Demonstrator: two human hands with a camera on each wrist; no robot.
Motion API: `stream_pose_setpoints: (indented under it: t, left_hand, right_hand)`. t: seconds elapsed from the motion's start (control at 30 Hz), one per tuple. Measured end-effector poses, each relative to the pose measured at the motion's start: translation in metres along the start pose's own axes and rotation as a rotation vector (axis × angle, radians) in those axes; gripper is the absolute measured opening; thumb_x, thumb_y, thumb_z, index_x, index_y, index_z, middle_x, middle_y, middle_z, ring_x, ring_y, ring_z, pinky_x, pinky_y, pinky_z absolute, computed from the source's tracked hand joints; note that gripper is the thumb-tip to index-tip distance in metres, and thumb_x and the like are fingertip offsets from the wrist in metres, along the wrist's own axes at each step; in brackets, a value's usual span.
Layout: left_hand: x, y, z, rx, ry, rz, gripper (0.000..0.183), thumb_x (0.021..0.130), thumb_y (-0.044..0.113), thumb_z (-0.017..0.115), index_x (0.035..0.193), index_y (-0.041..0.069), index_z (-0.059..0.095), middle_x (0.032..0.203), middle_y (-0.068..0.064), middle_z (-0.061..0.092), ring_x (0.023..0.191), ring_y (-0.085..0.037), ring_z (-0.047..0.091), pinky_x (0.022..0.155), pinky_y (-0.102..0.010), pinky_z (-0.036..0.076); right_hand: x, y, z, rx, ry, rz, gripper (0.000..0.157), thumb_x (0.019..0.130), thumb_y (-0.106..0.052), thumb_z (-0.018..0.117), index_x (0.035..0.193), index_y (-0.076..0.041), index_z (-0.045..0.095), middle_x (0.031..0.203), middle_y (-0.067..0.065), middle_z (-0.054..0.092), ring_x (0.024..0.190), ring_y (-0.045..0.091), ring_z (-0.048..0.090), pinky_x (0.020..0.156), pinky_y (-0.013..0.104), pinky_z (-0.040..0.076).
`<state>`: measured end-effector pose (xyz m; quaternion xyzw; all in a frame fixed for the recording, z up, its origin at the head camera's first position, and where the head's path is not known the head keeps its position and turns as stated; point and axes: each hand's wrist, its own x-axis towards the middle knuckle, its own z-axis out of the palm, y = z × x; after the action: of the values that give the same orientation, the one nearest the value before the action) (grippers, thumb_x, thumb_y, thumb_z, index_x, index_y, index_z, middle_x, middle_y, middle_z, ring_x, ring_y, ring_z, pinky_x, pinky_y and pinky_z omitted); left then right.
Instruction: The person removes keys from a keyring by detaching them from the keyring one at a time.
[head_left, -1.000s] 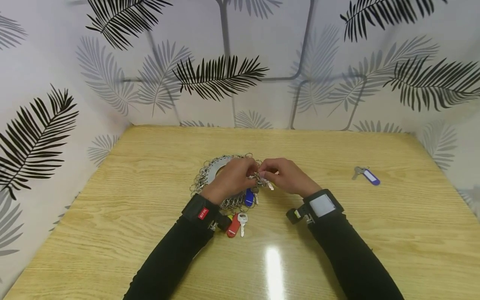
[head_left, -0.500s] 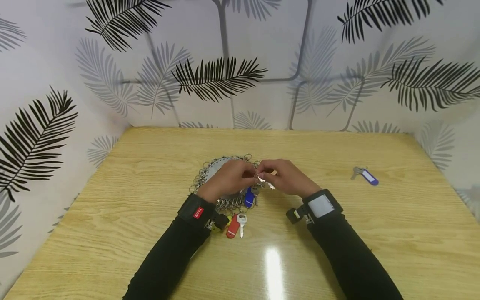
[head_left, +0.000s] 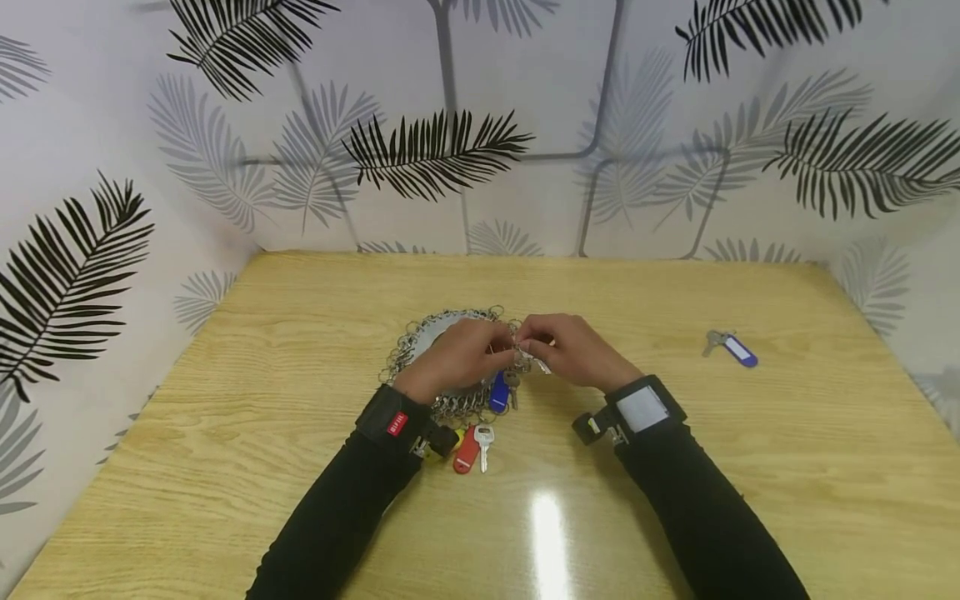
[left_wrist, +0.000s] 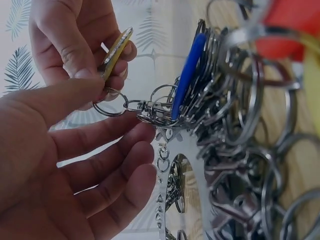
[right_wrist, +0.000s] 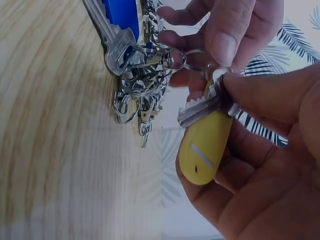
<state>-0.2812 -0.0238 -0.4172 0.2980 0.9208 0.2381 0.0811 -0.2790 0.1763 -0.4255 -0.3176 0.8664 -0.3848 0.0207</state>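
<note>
Since the earliest frame, the left forearm has been shifted slightly outward, so that more yellow plastic is exposed beneath its wrist camera. Both hands are otherwise kept almost where they were, over the near right edge of a flat, pale metal disc (head_left: 426, 335) fringed with wire rings and hooks. A round split ring (left_wrist: 109, 114) is pinched between thumb and fingers by the left hand (head_left: 467, 350); it is linked to a shiny metal swivel clasp (left_wrist: 148, 106) at the disc's rim. By the right hand (head_left: 572, 352), a smooth, rounded yellow key tag (right_wrist: 204, 150) and a jagged-toothed key (right_wrist: 199, 110) are gripped together, just beside that ring. Whether the key's own loop is joined to the ring cannot be told. Close by, a glossy blue tag (head_left: 498, 393) is hung at the rim, and a red tag (head_left: 467, 452) is seen next to a silver key (head_left: 484, 446). Well apart on the wood-grained table (head_left: 825, 467), a purple-blue tag (head_left: 741, 351) is left lying with its key.
</note>
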Motion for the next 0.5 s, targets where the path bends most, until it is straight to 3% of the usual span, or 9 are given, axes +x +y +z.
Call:
stream_pose_setpoints:
  t: [0.13,0.33,0.5]
  left_hand:
    - [-0.0002,0.0008,-0.0021,0.0,0.012,0.022,0.013,0.095,0.024,0.063,0.096,0.013,0.07,0.081,0.003,0.065,0.071,-0.01,0.059,0.068,-0.029,0.048]
    - [-0.0016,0.0025,-0.0021,0.02,0.015,0.045,0.017,0.091,0.015,0.068,0.107,0.008,0.07,0.089,0.0,0.065,0.077,-0.012,0.06,0.071,-0.028,0.049]
    - [-0.0007,0.0026,-0.0016,-0.018,0.005,0.021,0.016,0.094,0.021,0.065,0.103,0.01,0.071,0.083,0.002,0.065,0.069,-0.011,0.058,0.066,-0.028,0.047]
  right_hand:
    - [0.0005,0.0009,0.0004,0.009,-0.008,-0.023,0.008,0.096,-0.007,0.059,0.096,-0.008,0.067,0.09,0.01,0.068,0.077,0.015,0.059,0.07,0.033,0.048]
    - [0.0006,0.0017,0.0012,-0.008,0.008,0.03,0.009,0.096,-0.007,0.059,0.099,-0.006,0.068,0.091,0.01,0.067,0.075,0.015,0.057,0.068,0.032,0.047]
    - [0.0009,0.0016,-0.0001,-0.011,0.011,0.041,0.01,0.096,-0.007,0.058,0.099,-0.008,0.068,0.093,0.007,0.068,0.079,0.015,0.059,0.07,0.033,0.048]
